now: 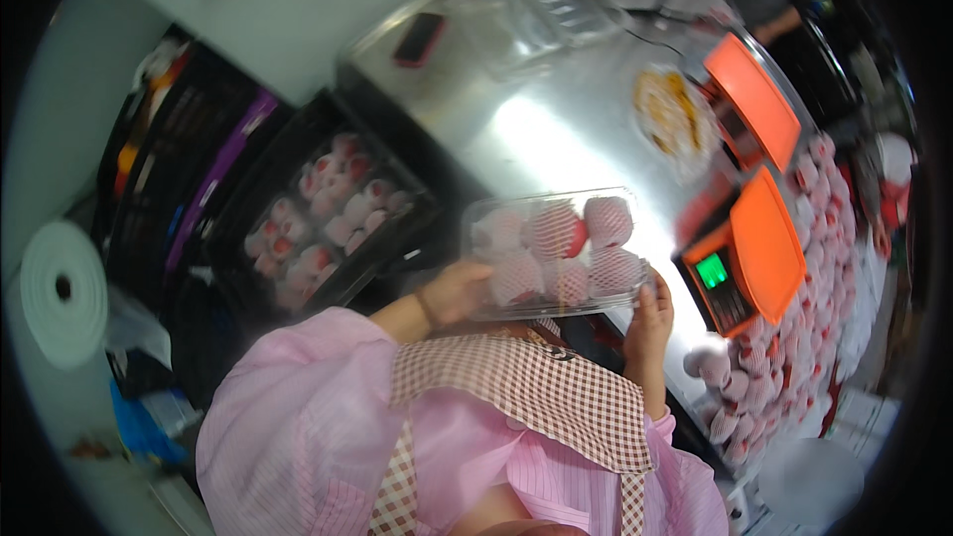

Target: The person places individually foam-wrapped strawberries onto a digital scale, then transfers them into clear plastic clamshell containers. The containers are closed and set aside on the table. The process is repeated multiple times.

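Between my hands is a clear plastic clamshell box (555, 298) holding several red round fruits (555, 231) in pink-white foam net sleeves. My left hand (458, 290) grips the box's left end, fingers partly hidden by it. At the right end, my right hand (649, 313) has its thumb and fingers on the rim. The box is held level in front of my checked apron (521, 372), over the near edge of a steel table (461, 112). To the right stands an orange-topped digital scale (767, 246) with a lit green display.
Black crate (387, 238) with packed fruit boxes stands left, beside stacked dark crates (186, 156). Netted fruits (811, 298) are heaped right. A second orange scale (752, 100), a bag with yellow contents (676, 119), clear trays (551, 7) and a phone (419, 39) lie beyond. People work at upper right.
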The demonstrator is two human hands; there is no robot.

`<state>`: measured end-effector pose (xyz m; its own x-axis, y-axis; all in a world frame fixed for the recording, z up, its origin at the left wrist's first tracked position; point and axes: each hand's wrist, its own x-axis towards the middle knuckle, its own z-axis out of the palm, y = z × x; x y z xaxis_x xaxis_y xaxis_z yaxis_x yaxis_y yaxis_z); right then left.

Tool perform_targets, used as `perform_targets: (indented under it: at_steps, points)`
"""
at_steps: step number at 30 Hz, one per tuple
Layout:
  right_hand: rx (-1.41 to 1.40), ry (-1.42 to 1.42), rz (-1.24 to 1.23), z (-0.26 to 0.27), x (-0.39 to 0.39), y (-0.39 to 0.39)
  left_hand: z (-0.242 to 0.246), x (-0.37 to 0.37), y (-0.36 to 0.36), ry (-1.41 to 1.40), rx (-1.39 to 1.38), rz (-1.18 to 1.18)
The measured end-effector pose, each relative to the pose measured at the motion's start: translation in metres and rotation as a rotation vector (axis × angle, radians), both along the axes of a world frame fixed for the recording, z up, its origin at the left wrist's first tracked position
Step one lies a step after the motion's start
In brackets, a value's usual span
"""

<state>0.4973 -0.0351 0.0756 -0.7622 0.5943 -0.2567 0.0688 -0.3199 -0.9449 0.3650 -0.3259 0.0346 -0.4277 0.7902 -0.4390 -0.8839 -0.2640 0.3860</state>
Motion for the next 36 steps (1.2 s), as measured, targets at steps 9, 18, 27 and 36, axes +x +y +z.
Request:
perform_targets:
  at_steps: [9, 18, 27, 36]
  points:
    - [-0.196, 0.056, 0.830, -0.003, -0.119, -0.200, 0.011, 0.050, -0.260, -0.039, -0.150, 0.626]
    - [-0.110, -0.014, 0.956, -0.017, -0.132, -0.269, -0.067, -0.022, -0.408, 0.032, -0.314, 1.127]
    - [-0.182, -0.385, 0.479, -0.036, -0.044, -0.178, -0.088, -0.085, -0.502, 0.297, -2.253, 0.278]
    - [0.059, -0.345, 0.434, -0.018, 0.016, -0.159, -0.092, -0.086, -0.150, 1.630, -0.923, 0.241]
